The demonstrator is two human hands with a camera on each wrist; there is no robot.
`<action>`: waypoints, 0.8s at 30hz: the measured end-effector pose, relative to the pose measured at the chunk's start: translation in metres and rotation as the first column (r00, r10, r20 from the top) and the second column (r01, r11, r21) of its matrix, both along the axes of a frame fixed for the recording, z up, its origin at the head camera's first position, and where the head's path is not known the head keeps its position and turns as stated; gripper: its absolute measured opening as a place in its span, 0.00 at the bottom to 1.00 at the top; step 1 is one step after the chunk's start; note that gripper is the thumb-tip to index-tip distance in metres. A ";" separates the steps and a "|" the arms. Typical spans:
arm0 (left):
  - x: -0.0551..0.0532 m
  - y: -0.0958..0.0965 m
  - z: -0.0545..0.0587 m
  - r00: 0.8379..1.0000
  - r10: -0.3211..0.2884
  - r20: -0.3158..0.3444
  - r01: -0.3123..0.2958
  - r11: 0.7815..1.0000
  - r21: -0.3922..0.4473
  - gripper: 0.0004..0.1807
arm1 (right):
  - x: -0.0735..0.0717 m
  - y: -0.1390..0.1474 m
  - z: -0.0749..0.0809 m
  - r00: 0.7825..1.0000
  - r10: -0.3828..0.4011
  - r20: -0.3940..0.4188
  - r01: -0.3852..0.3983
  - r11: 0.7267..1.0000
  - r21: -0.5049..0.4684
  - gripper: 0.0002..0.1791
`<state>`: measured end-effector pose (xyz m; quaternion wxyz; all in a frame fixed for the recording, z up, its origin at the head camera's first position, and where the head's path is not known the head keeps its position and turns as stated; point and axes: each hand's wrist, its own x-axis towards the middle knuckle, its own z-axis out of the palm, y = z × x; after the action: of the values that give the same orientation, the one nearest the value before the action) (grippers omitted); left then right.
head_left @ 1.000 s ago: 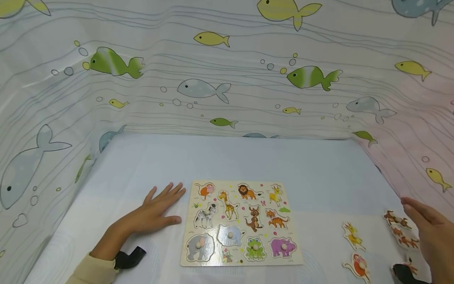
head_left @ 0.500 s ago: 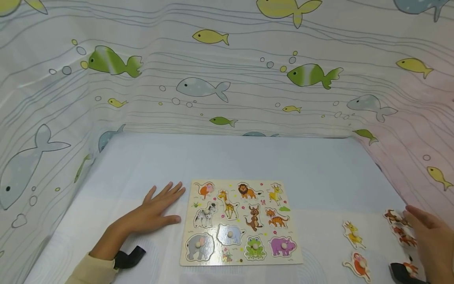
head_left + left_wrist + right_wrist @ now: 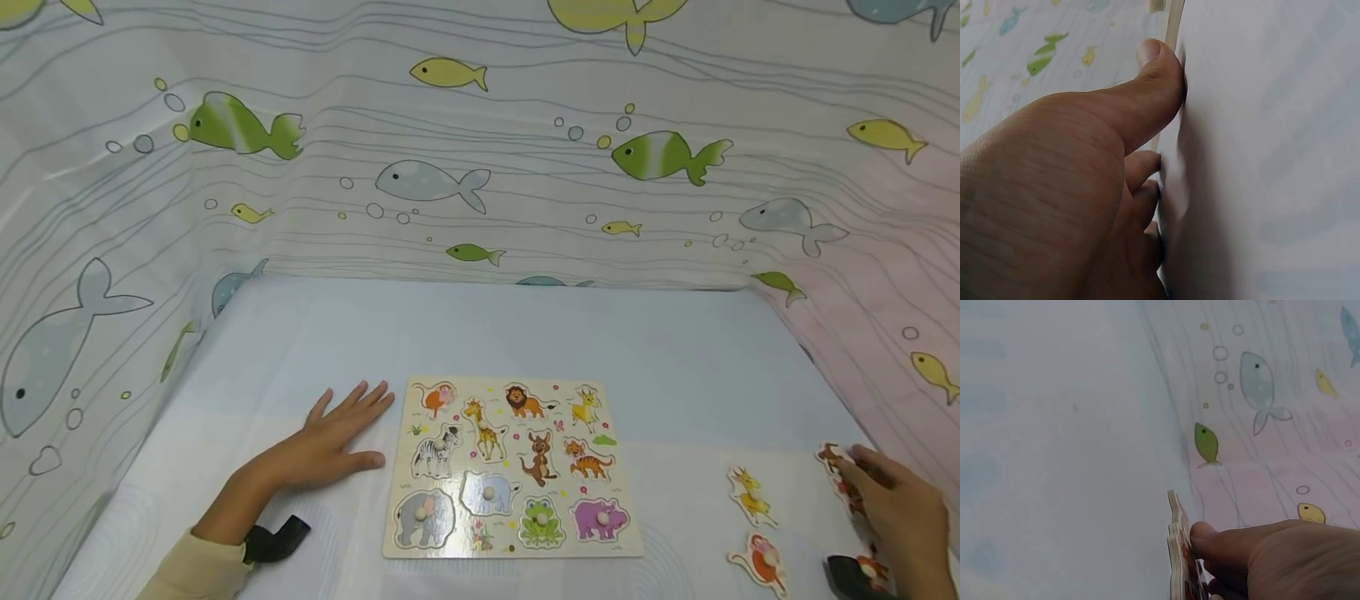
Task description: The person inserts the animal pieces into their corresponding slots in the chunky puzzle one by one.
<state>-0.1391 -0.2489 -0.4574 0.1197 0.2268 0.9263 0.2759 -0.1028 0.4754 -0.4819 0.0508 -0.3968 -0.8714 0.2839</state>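
Observation:
My left hand (image 3: 322,450) lies palm down with fingers spread, just left of a wooden animal puzzle board (image 3: 498,542); in the left wrist view its thumb (image 3: 1154,81) points toward the board's edge. The board has several knobbed pieces seated, such as an elephant (image 3: 423,518) and a frog (image 3: 542,523). At the far right, my right hand (image 3: 903,512) pinches at a brown animal puzzle piece (image 3: 831,457), thumb and index finger close together. That hand partly hides other pieces under it. The right wrist view shows the thumb against thin wooden pieces (image 3: 1179,556) seen edge-on.
A yellow goat piece (image 3: 752,497) and a monkey piece (image 3: 761,562) lie left of the right hand. Black wrist mounts show at the left wrist (image 3: 277,540) and right wrist (image 3: 855,577). A fish-print curtain (image 3: 315,208) surrounds the white table (image 3: 487,333).
My right hand has come down and left onto the brown piece, its fingers drawn in to a pinch. The left hand has stayed in place. The head view has shifted slightly.

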 end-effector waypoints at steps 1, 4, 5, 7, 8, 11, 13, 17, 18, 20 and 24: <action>0.000 0.000 0.001 1.000 -0.001 -0.001 0.001 1.000 0.002 0.48 | -0.001 -0.001 0.000 1.000 0.013 0.008 -0.013 1.000 0.014 0.32; 0.001 0.001 0.003 1.000 0.000 0.003 0.000 1.000 0.001 0.47 | -0.001 -0.004 -0.001 0.999 0.042 0.015 -0.043 0.998 0.046 0.30; 0.001 0.001 0.003 1.000 0.000 0.004 0.000 1.000 0.002 0.47 | -0.001 -0.004 -0.001 0.999 0.051 0.015 -0.052 0.997 0.053 0.30; 0.001 0.001 0.004 1.000 0.000 0.008 0.000 1.000 0.004 0.47 | 0.000 -0.005 -0.002 0.997 0.069 0.018 -0.070 0.995 0.071 0.29; 0.001 0.001 0.004 1.000 0.000 0.010 0.000 1.000 0.003 0.47 | 0.000 -0.004 -0.002 0.997 0.080 0.017 -0.081 0.993 0.083 0.29; 0.001 0.001 0.003 1.000 0.002 0.010 -0.002 1.000 0.000 0.48 | 0.000 -0.004 -0.002 0.995 0.098 0.022 -0.100 0.989 0.113 0.28; 0.001 0.001 0.003 1.000 0.003 0.010 -0.003 1.000 -0.001 0.48 | -0.001 -0.004 -0.002 0.995 0.102 0.024 -0.104 0.987 0.121 0.28; 0.001 0.000 0.002 1.000 0.005 0.010 -0.005 1.000 -0.001 0.48 | -0.002 -0.003 -0.002 0.995 0.097 0.010 -0.097 0.990 0.100 0.28; 0.000 0.000 0.002 1.000 0.004 0.012 -0.004 1.000 0.001 0.48 | -0.002 -0.003 -0.002 0.995 0.095 0.010 -0.096 0.991 0.097 0.28; 0.000 0.000 0.001 1.000 0.004 0.013 -0.004 1.000 0.002 0.48 | -0.001 -0.004 -0.002 0.996 0.091 0.008 -0.091 0.991 0.098 0.28; 0.000 0.000 0.001 1.000 0.000 0.013 0.000 1.000 -0.001 0.48 | 0.002 -0.004 -0.002 0.997 0.078 0.010 -0.079 0.992 0.101 0.27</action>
<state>-0.1394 -0.2486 -0.4564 0.1257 0.2248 0.9258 0.2768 -0.1008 0.4709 -0.4834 0.0571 -0.3600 -0.8997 0.2400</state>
